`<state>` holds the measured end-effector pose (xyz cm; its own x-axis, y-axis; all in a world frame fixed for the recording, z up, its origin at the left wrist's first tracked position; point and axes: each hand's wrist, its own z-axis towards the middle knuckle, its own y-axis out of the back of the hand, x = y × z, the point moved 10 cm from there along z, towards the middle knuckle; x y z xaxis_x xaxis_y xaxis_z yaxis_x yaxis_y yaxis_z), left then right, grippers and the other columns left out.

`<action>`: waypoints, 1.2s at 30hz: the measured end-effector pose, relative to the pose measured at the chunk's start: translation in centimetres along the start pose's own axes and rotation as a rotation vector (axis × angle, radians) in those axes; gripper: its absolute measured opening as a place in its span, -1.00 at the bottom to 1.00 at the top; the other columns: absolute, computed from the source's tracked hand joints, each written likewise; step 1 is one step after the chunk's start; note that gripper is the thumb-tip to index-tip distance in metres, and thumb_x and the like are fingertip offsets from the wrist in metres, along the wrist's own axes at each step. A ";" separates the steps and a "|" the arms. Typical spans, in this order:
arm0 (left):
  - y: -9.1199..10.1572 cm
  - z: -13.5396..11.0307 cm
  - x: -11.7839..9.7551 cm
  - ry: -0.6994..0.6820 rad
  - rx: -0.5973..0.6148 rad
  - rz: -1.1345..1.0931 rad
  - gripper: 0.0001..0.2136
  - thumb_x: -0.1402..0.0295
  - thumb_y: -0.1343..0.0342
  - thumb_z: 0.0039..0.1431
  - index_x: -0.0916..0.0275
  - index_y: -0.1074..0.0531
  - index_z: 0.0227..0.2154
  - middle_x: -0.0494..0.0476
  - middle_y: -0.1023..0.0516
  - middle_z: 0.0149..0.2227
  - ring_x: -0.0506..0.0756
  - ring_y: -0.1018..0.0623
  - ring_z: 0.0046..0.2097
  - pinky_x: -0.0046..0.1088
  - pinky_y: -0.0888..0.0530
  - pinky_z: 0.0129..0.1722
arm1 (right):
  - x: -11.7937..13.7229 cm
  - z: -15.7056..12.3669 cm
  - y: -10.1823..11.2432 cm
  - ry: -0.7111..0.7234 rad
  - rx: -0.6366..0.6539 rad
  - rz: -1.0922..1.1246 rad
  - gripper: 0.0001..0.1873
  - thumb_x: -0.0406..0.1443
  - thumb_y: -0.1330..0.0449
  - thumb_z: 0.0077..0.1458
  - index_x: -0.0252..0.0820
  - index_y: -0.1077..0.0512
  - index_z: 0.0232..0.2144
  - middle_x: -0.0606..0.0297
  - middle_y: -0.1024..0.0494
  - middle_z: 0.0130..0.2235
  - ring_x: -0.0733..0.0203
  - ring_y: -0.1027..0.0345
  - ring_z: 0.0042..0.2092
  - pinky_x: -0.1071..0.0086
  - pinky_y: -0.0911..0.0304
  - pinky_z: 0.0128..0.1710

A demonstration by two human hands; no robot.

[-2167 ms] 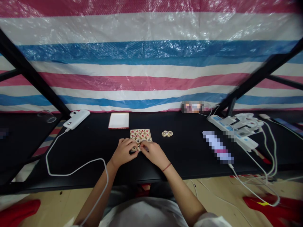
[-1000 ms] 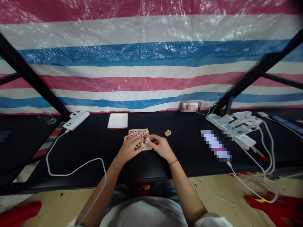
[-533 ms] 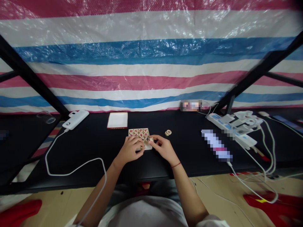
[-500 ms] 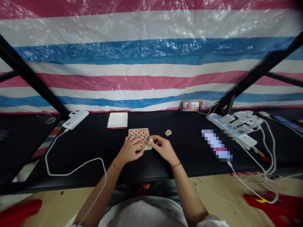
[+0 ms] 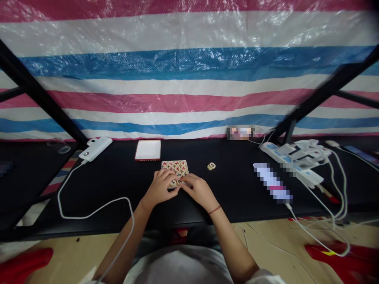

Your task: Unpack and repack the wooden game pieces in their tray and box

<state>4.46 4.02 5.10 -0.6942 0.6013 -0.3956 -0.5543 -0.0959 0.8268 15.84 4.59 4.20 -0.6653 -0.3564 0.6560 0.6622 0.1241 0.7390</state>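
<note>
The box [image 5: 175, 167] of round game pieces lies flat mid tabletop [image 5: 118, 185], right in front, so both hands reach it. At its near edge the left hand [image 5: 159, 188] & right hand [image 5: 197, 190] meet, fingers bent down on pieces. Can't tell if any is pinched. One loose piece [image 5: 211, 166] sits nearby.

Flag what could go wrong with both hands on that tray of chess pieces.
1. Left hand and right hand crowd the near edge of the tray; a nudge may unseat the packed pieces.
2. The white cable runs beside the left forearm and could snag.
3. The loose piece lies apart, easily missed.
</note>
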 end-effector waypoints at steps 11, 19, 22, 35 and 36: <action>-0.3 0.0 -0.2 -0.014 0.002 -0.013 -0.92 0.34 -0.10 0.15 0.14 -0.49 -0.36 0.07 -0.51 -0.14 0.12 -0.42 -0.04 -0.25 -0.23 -0.03 | -7.4 -0.8 6.8 -0.237 -0.527 -0.090 -0.63 -0.17 -0.13 0.12 -0.17 -0.46 -0.05 0.02 -0.33 0.09 0.25 -0.39 -0.34 0.28 -0.38 -0.32; 0.3 0.5 -0.4 -0.003 -0.029 0.027 -0.89 0.31 -0.11 0.14 0.14 -0.50 -0.31 0.10 -0.52 -0.14 0.15 -0.42 -0.05 -0.25 -0.25 -0.05 | -12.6 0.0 6.3 -0.232 -0.488 -0.230 -0.68 -0.28 -0.06 0.09 -0.21 -0.51 -0.16 0.04 -0.48 -0.12 0.05 -0.43 -0.16 0.16 -0.36 -0.11; 0.4 1.4 -0.1 0.004 -0.054 0.040 -0.84 0.29 -0.09 0.18 0.12 -0.51 -0.21 0.11 -0.51 -0.12 0.15 -0.42 -0.03 -0.26 -0.27 -0.06 | -11.2 0.1 6.1 -0.184 -0.524 -0.103 -0.69 -0.25 -0.05 0.14 -0.22 -0.52 -0.18 0.05 -0.53 -0.17 0.09 -0.44 -0.22 0.20 -0.37 -0.15; -1.2 3.9 -0.4 -0.021 -0.083 0.070 -0.76 0.19 -0.07 0.25 0.10 -0.47 -0.08 0.11 -0.59 -0.13 0.14 -0.50 -0.08 -0.27 -0.29 -0.06 | -5.5 1.4 2.0 -0.032 -0.355 0.466 -0.60 -0.06 -0.33 -0.06 -0.15 -0.56 -0.20 0.24 -0.59 -0.28 0.28 -0.29 -0.42 0.39 -0.25 -0.42; -1.1 3.7 -0.4 -0.023 -0.083 0.047 -0.78 0.20 -0.07 0.25 0.11 -0.47 -0.10 0.10 -0.59 -0.14 0.13 -0.51 -0.08 -0.27 -0.29 -0.06 | -5.5 1.4 1.8 -0.033 -0.343 0.477 -0.60 -0.06 -0.33 -0.06 -0.16 -0.56 -0.20 0.24 -0.59 -0.29 0.28 -0.29 -0.42 0.40 -0.25 -0.42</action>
<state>7.05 6.86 5.86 -0.7102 0.6123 -0.3474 -0.5582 -0.1891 0.8079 20.21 8.09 2.19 -0.2736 -0.3052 0.9121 0.9609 -0.0456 0.2730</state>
